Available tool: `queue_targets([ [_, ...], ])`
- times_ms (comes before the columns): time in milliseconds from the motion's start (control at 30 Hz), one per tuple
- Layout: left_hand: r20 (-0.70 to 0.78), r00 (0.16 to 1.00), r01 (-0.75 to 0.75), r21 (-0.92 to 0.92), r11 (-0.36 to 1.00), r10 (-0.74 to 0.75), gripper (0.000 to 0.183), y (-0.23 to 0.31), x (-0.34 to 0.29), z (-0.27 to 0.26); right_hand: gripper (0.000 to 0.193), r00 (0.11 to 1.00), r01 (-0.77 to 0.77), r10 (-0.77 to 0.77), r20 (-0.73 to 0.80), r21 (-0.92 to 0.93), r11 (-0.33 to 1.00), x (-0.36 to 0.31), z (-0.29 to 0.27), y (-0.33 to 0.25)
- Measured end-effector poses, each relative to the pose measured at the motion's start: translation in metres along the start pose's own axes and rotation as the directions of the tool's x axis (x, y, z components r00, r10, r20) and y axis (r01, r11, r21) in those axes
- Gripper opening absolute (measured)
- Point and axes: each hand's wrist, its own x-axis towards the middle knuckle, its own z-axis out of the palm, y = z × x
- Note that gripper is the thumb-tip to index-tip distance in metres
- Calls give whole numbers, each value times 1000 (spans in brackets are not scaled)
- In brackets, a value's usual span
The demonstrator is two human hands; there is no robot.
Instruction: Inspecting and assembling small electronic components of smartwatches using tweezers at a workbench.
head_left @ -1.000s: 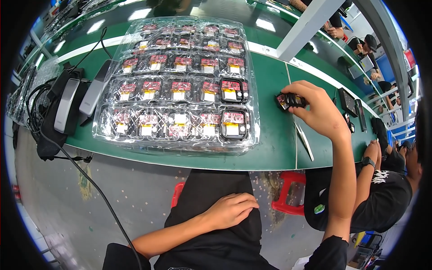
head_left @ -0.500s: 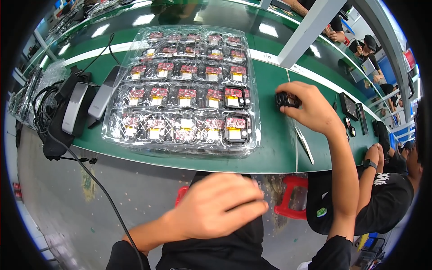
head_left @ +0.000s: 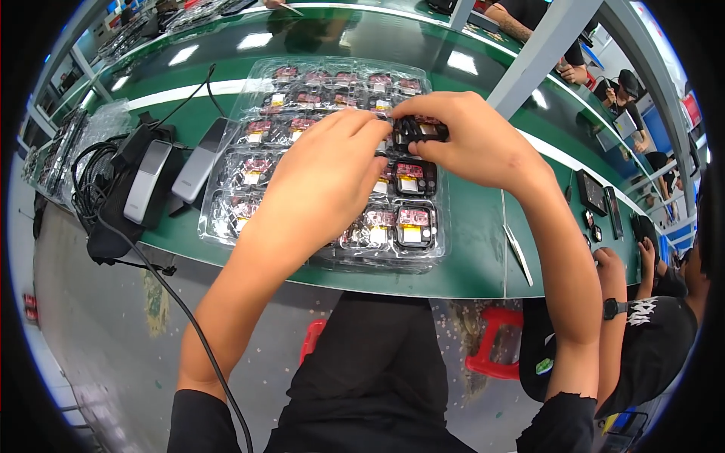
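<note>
My right hand (head_left: 483,140) grips a small stack of black rounded-square frames (head_left: 411,136), like watch cases, between thumb and fingers, above the right side of a clear plastic tray (head_left: 442,226). Beside it, my left hand (head_left: 325,166) reaches over the tray, thumb and fingers apart, fingertips close to the stack; whether they touch it is unclear. Rows of small red circuit boards with silver-and-yellow parts sit in the tray pockets. Black frames surround two of them in the right column, one at the near corner (head_left: 414,226) and one behind it (head_left: 411,180).
White tweezers (head_left: 518,255) lie on the green table to the right. Left of the tray are grey-and-black devices (head_left: 149,181) and coiled black cables (head_left: 92,170); one cable crosses my left forearm. A metal post (head_left: 540,60) rises behind. A person sits at the right, near a red stool (head_left: 495,343).
My right hand has carried the black frames left, from the bare table to over the tray. My left hand has risen from above my lap to the tray.
</note>
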Motion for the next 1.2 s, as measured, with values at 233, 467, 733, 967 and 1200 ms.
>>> queue_targets([
  [233, 174, 983, 66, -24, 998, -61, 38, 2, 15, 3, 38, 997, -28, 34, -69, 79, 997, -11, -5, 0],
  [467, 140, 986, -97, 53, 994, 88, 39, -5, 8, 23, 40, 995, -5, 19, -102, 142, 990, -20, -1, 12],
  [733, 119, 988, -111, 95, 989, 99, 38, -6, 5, 26, 47, 995, 96, -90, -46, 133, 987, -24, -2, 13],
  [967, 138, 987, -95, 90, 991, 82, 37, -7, 4, 30, 43, 988, 155, -155, -15, 72, 985, -27, 2, 22],
  [1200, 148, 987, -71, 106, 992, 55, 37, -5, 4, 27, 42, 987, 161, -161, 0, 80, 984, -26, 1, 24],
])
